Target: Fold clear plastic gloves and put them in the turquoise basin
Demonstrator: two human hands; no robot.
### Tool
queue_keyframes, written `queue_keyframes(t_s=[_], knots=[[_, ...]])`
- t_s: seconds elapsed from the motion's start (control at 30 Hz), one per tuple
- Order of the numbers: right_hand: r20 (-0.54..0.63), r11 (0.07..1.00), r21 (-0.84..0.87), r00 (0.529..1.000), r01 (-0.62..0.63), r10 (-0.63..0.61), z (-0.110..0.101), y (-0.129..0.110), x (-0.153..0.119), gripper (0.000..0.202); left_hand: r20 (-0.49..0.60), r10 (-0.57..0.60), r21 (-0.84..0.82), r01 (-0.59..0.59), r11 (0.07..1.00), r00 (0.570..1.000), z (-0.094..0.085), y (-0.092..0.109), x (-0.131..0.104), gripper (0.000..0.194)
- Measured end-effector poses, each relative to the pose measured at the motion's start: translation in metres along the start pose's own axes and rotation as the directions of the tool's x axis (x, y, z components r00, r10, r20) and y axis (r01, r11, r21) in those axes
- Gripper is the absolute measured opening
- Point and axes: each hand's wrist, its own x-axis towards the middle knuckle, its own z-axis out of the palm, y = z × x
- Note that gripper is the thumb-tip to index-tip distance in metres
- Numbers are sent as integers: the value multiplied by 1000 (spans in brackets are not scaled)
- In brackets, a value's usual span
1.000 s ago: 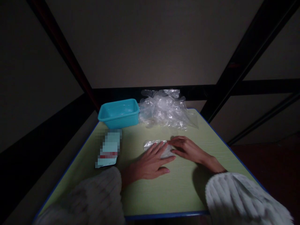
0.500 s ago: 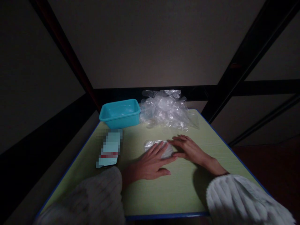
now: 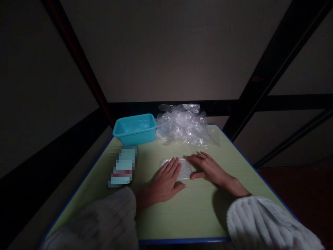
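Observation:
A small flat clear plastic bag lies on the pale green table in the middle. My left hand lies flat with its fingers spread over the bag's left part. My right hand rests flat against the bag's right edge, fingers pointing left. Both hands press down on the bag and neither grips it. White knit sleeves cover both forearms.
A turquoise plastic tub stands at the far left of the table. A heap of crumpled clear plastic bags lies beside it at the back. A blurred flat packet lies left of my hands. Dark frame bars cross behind the table.
My left hand has slid a little leftward and back over the bag, and my right hand has shifted slightly along its right edge. The view has tilted a bit.

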Motion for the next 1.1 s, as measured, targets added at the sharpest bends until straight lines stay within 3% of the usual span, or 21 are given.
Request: queue_keyframes(t_s=[0.23,0.47,0.87,1.1], knots=[[-4,1000,10,1000,-8,8,2,0,0,78,-44,-67,64,69,996,997,5,-3,-4,65],[2,1000,28,1000,-8,8,-2,-2,0,77,-20,-103,101,105,989,994,5,-13,-15,65],[-13,999,49,1000,15,-15,-2,-3,0,76,-99,-82,84,91,992,992,9,-32,-42,62],[-38,997,76,999,7,-4,0,0,-3,75,-102,-89,36,93,995,991,8,-34,-45,65]])
